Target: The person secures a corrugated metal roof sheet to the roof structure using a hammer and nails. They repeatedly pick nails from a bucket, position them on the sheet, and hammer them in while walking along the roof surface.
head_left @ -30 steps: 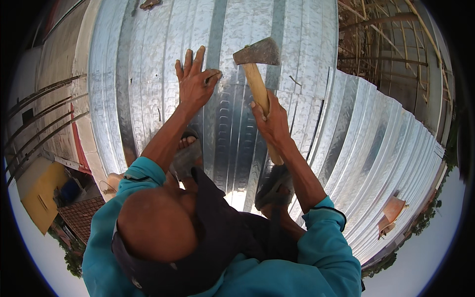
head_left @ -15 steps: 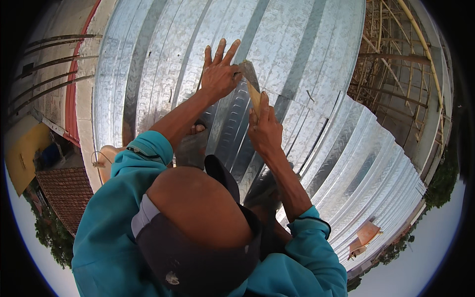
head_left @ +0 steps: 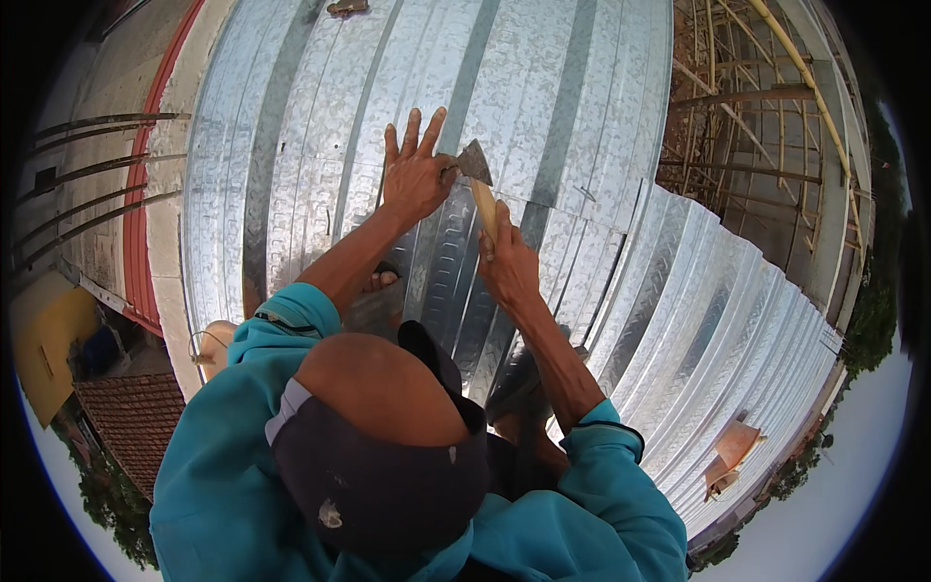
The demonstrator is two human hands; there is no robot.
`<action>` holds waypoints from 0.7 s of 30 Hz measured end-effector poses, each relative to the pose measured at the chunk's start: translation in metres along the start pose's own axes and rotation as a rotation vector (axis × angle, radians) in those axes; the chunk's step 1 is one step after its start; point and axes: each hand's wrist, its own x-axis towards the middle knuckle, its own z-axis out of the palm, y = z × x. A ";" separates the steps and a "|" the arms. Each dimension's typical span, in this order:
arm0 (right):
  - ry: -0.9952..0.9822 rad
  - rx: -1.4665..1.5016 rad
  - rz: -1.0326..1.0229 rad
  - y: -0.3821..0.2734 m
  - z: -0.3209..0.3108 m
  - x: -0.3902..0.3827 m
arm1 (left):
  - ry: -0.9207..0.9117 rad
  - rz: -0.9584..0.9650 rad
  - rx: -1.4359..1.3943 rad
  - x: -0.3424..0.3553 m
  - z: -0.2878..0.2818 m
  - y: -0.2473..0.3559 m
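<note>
My right hand [head_left: 509,257] is closed round the wooden handle of a putty knife [head_left: 482,199]. Its flat grey blade points away from me, above a ribbed galvanized metal sheet [head_left: 524,107]. Beside the blade's left corner is my left hand [head_left: 417,179], three fingers stretched out and spread over the sheet. Its thumb and forefinger come together in a pinch near the blade; anything between them is too small to make out. Below the hands, a darker shiny strip of ribbed sheet [head_left: 451,247] shows.
More corrugated sheeting [head_left: 698,301] runs down to the right, with an orange-brown object [head_left: 734,451] on it. Bamboo scaffolding [head_left: 766,145] stands beyond the right edge. Curved bars [head_left: 107,126] stick out at the left by a red strip [head_left: 141,204]. A small brown object [head_left: 347,8] lies far ahead.
The view has shifted, so the sheet and both hands appear lower. The putty knife's blade has turned to show more of its flat face. My left hand keeps its spread pose.
</note>
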 end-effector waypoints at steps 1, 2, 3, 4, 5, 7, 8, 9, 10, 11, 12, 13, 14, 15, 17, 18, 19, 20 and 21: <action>0.034 0.040 -0.003 -0.002 0.000 -0.002 | 0.033 0.013 -0.001 0.003 0.000 -0.002; 0.130 0.079 -0.050 -0.010 -0.004 -0.002 | 0.052 0.020 -0.002 0.001 0.003 -0.004; 0.225 0.119 -0.097 -0.019 -0.010 0.000 | 0.070 0.025 -0.001 -0.002 0.005 -0.006; 0.328 0.147 -0.133 -0.024 -0.015 0.001 | 0.041 0.017 -0.008 0.000 0.005 -0.002; 0.281 0.105 -0.110 -0.022 -0.010 -0.001 | 0.012 0.009 -0.013 0.003 0.005 0.001; 0.195 0.019 -0.070 -0.010 0.004 -0.003 | -0.011 -0.007 -0.001 -0.001 0.005 0.006; -0.034 -0.056 -0.003 -0.010 0.009 0.006 | 0.009 -0.003 0.022 -0.001 0.006 0.000; -0.003 -0.047 -0.005 -0.007 0.011 0.006 | 0.030 0.001 0.045 0.000 0.008 -0.004; 0.013 -0.030 -0.009 -0.010 0.009 0.002 | -0.051 -0.026 0.051 -0.010 0.006 0.000; 0.027 -0.015 -0.014 -0.013 0.008 -0.001 | -0.025 -0.010 0.029 -0.004 0.004 0.001; 0.112 0.017 -0.033 -0.014 0.006 -0.001 | 0.001 0.006 0.006 0.003 0.003 0.000; 0.230 0.045 -0.095 -0.022 0.001 0.003 | 0.011 0.006 -0.007 0.001 0.001 -0.002; 0.337 0.066 -0.140 -0.027 -0.007 0.003 | 0.011 0.006 -0.005 -0.004 0.003 -0.001; 0.444 0.086 -0.183 -0.029 -0.008 -0.001 | 0.011 0.007 -0.002 -0.005 0.004 -0.002; 0.222 0.025 -0.058 -0.016 0.006 -0.009 | -0.003 0.000 0.004 0.000 0.002 0.005; 0.107 -0.014 -0.001 -0.007 0.014 -0.010 | -0.026 -0.011 0.013 -0.002 0.001 0.007; -0.020 -0.039 0.053 -0.009 0.014 -0.010 | -0.056 -0.035 0.034 -0.006 -0.002 0.007; 0.017 0.022 0.061 -0.009 0.013 -0.014 | -0.099 -0.035 0.059 -0.008 -0.002 0.008; 0.111 0.025 0.027 -0.007 0.011 -0.007 | -0.057 -0.015 0.048 0.000 -0.003 0.007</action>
